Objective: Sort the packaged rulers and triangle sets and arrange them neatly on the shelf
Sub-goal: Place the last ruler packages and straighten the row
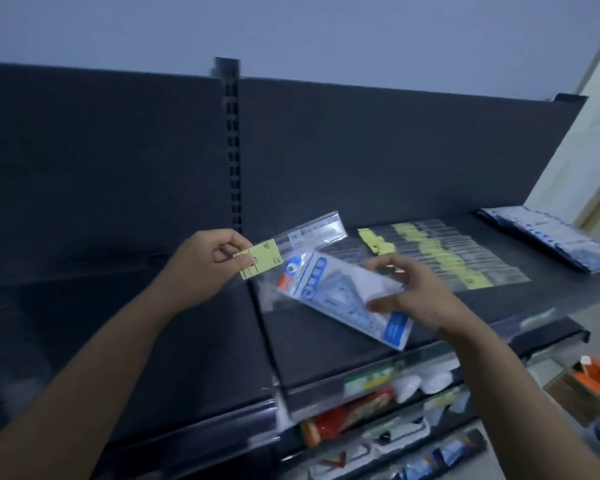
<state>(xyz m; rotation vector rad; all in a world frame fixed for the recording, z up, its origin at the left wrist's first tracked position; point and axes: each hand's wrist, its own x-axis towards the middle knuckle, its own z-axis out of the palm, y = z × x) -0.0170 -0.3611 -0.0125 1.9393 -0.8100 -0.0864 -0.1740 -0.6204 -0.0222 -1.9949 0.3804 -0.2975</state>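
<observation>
Head view, one entry per item as we find it.

- Shelf [194,358]: dark and flat-topped, with a dark back panel [118,150] behind it and a slotted upright [232,150] between two panel sections.
- Left hand [208,261]: clenched in a pinch, thumb and forefinger on the yellow header card of a ruler pack [262,258], held above the shelf near the upright. We cannot tell how far its clear sleeve runs.
- Right hand [420,296]: grasping a triangle set pack [340,296], thumb at the near edge and fingers over the far edge. The pack is white and blue, lies slantwise just right of the ruler pack, and we cannot tell whether it touches the shelf.
- Row of ruler packs [447,261]: clear sleeves with yellow cards, overlapping flat on the shelf behind the right hand.
- Stack of triangle sets [548,237]: blue and white, flat at the shelf's right end, apart from the row.
- Lower shelves [361,410]: assorted goods, too blurred to name.
</observation>
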